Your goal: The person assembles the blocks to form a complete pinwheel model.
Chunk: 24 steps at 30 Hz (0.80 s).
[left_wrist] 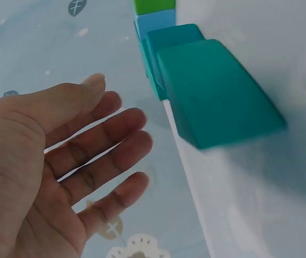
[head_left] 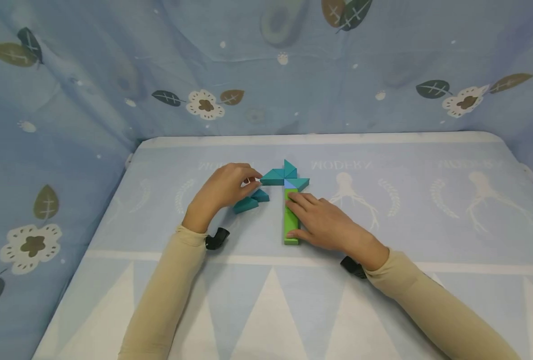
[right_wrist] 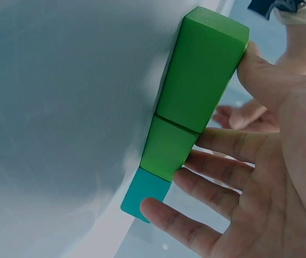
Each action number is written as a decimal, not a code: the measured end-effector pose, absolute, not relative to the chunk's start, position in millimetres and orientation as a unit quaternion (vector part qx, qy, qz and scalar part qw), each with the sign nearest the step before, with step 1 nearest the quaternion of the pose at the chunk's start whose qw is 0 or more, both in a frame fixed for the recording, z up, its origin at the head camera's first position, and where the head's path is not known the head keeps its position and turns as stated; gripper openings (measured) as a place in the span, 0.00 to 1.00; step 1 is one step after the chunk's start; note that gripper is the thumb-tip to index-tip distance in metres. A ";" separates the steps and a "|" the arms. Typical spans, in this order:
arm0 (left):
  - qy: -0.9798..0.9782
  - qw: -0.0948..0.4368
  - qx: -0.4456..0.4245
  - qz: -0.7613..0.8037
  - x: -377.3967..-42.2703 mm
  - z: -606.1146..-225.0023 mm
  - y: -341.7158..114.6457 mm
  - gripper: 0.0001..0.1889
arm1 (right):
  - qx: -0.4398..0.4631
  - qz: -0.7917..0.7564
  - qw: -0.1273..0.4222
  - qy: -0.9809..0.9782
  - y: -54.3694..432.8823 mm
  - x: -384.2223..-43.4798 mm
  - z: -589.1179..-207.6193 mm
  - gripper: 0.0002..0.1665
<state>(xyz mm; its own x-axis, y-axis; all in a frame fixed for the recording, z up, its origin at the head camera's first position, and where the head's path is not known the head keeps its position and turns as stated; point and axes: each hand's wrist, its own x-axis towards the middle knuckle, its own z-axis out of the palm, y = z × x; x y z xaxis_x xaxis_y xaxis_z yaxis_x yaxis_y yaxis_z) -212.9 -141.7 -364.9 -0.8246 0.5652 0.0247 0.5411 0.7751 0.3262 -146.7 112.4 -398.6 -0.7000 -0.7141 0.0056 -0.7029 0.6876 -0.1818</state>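
Note:
Two green blocks point(head_left: 291, 220) lie end to end in a column on the table. My right hand point(head_left: 322, 225) rests against its right side, fingertips and thumb touching the green, fingers fairly straight in the right wrist view. At the far end of the column sit a small light-blue triangle point(head_left: 289, 184) and several teal triangular blocks point(head_left: 273, 176), fanned like a pinwheel. My left hand point(head_left: 226, 187) hovers just left of this fan, its fingers loosely bent with nothing between them in the left wrist view. Below its fingertips lie loose teal blocks point(head_left: 246, 205).
A pale blue patterned cloth covers the table point(head_left: 428, 220). Blue curtain fabric point(head_left: 266, 65) with leaves and flowers hangs behind it and at the left. A black strap piece point(head_left: 217, 239) shows at the left wrist, another black piece point(head_left: 353, 267) at the right.

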 end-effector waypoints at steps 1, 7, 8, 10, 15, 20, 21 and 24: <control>0.942 0.046 0.292 0.159 -209.9 -364.7 -145.3 0.14 | -0.386 -0.086 0.034 0.918 112.0 -146.5 -398.5 0.44; 0.946 0.099 0.270 0.146 -197.2 -366.1 -166.5 0.19 | -0.382 -0.085 0.041 0.919 111.5 -145.8 -397.4 0.44; 0.947 0.104 0.267 0.146 -196.3 -366.5 -168.3 0.20 | -0.381 -0.083 0.042 0.920 112.0 -145.7 -397.3 0.44; 0.946 0.112 0.266 0.150 -195.3 -367.3 -170.7 0.21 | -0.380 -0.082 0.042 0.920 112.9 -145.6 -397.0 0.44; 0.943 0.134 0.262 0.158 -196.9 -368.2 -170.6 0.21 | -0.378 -0.085 0.045 0.921 113.6 -145.8 -397.1 0.44; 0.938 0.151 0.260 0.173 -197.6 -368.1 -171.2 0.17 | -0.379 -0.085 0.047 0.920 112.3 -146.4 -397.7 0.45; 0.935 0.153 0.264 0.179 -197.8 -368.5 -171.3 0.16 | -0.379 -0.086 0.047 0.920 112.1 -146.5 -397.8 0.45; 0.925 0.168 0.273 0.205 -197.3 -368.8 -171.4 0.14 | -0.377 -0.086 0.048 0.921 111.8 -147.0 -398.5 0.45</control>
